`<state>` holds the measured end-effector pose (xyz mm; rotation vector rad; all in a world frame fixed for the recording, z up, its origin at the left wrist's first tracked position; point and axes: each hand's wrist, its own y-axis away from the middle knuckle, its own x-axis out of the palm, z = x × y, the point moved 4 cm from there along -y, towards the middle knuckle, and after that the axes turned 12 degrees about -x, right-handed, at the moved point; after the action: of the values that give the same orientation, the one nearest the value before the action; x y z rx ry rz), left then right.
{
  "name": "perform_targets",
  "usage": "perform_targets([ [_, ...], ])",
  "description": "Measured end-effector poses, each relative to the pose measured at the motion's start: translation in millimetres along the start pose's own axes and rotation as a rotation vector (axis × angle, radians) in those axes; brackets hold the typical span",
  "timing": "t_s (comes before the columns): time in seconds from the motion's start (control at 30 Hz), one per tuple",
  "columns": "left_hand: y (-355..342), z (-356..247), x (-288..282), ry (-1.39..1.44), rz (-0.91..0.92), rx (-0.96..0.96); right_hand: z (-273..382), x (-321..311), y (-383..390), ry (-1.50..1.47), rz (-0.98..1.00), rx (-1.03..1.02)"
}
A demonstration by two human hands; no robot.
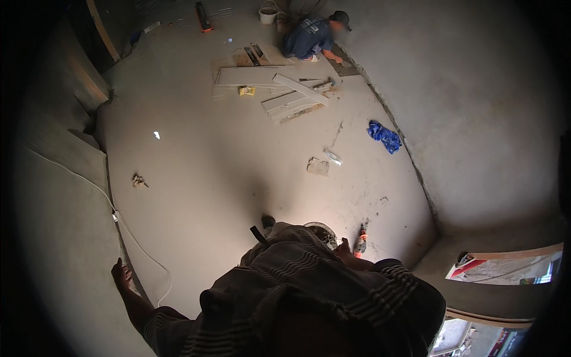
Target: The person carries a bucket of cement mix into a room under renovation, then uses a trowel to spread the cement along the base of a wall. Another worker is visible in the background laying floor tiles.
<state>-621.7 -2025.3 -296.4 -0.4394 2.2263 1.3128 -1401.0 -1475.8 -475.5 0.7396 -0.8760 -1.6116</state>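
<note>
At my right side, my right hand [344, 249] is closed at the edge of a round bucket [322, 226], apparently on its thin handle. Dark, lumpy material [328, 237] shows inside the bucket, and my shirt hides part of it. My left hand [122, 273] is out to the left, close to the wall, with its fingers loosely apart and nothing visible in them. Just right of my right hand, an orange and dark power tool [360, 241] is on the floor.
Ahead lie long boards [256, 76], a yellow packet [247, 91] and a flat square piece [318, 166]. Blue crumpled plastic [385, 137] rests near the right wall. A co-worker [312, 38] crouches at the far wall by a white bucket [268, 13]. A white cable [146, 253] runs along the left.
</note>
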Motion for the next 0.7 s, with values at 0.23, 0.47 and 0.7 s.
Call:
perform_targets([
  [0.23, -79, -92, 36, -0.069, 0.120, -0.100, -8, 181, 11, 0.111, -0.010, -0.012],
  [0.47, -191, -239, 31, 0.106, 0.107, -0.129, -11, 387, 48, 0.102, -0.008, -0.084],
  [0.7, -273, -513, 73, 0.055, 0.041, 0.088, -20, 573, 45, 0.158, 0.047, -0.098],
])
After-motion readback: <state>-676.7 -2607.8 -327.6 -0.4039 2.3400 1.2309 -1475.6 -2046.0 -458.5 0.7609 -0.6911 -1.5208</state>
